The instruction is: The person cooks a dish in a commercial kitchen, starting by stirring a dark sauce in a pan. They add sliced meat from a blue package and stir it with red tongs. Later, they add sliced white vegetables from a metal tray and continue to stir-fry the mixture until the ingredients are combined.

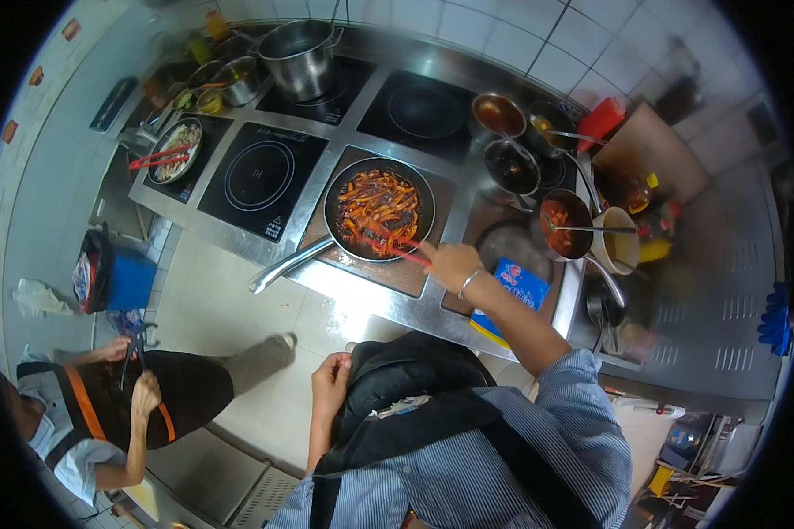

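Note:
My right hand (pixel 453 266) grips a pair of red tongs (pixel 405 254) whose tips are in the food. The food is a heap of glossy, reddish-brown strips (pixel 378 203) in dark sauce, inside a black frying pan (pixel 427 198). That pan sits on a front hob, and its steel handle (pixel 292 264) points toward the front left, held by neither hand. My left hand (pixel 331 381) hangs low beside my black apron (pixel 410 377), fingers curled. Whether it pinches anything is unclear. Below my right forearm lies a blue packet (pixel 521 283) bearing writing.
Left of the pan is a bare induction hob (pixel 259 175); beyond it stands another frying pan (pixel 178 149) with red tongs. A steel stockpot (pixel 298 63) is at the back. Several saucepans, including one with red sauce (pixel 556 215), crowd the right. A co-worker (pixel 99 403) stands at left holding dark tongs.

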`<action>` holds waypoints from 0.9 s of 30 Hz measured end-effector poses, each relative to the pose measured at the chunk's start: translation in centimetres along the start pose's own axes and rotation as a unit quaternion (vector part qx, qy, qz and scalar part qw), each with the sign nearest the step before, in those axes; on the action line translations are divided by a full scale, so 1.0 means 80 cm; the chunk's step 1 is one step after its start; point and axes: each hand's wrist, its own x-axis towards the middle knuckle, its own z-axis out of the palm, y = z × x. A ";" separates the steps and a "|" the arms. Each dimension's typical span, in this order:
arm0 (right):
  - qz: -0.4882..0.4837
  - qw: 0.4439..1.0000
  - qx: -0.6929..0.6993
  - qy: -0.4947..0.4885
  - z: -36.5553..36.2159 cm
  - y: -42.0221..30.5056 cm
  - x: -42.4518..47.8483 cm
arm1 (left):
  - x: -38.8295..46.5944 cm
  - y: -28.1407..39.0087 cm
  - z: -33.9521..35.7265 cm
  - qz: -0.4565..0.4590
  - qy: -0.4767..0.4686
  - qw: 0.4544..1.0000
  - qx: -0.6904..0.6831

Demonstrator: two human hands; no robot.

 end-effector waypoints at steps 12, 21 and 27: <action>-0.024 0.999 -0.028 0.024 0.007 -0.031 0.016 | -0.015 -0.001 -0.004 -0.011 0.026 1.000 -0.004; 0.107 0.994 -0.016 0.017 -0.005 0.024 0.036 | -0.020 -0.003 0.001 -0.040 0.035 0.998 -0.017; -0.032 0.997 -0.068 0.016 0.005 -0.018 0.039 | -0.020 0.004 0.009 -0.029 0.028 0.999 -0.005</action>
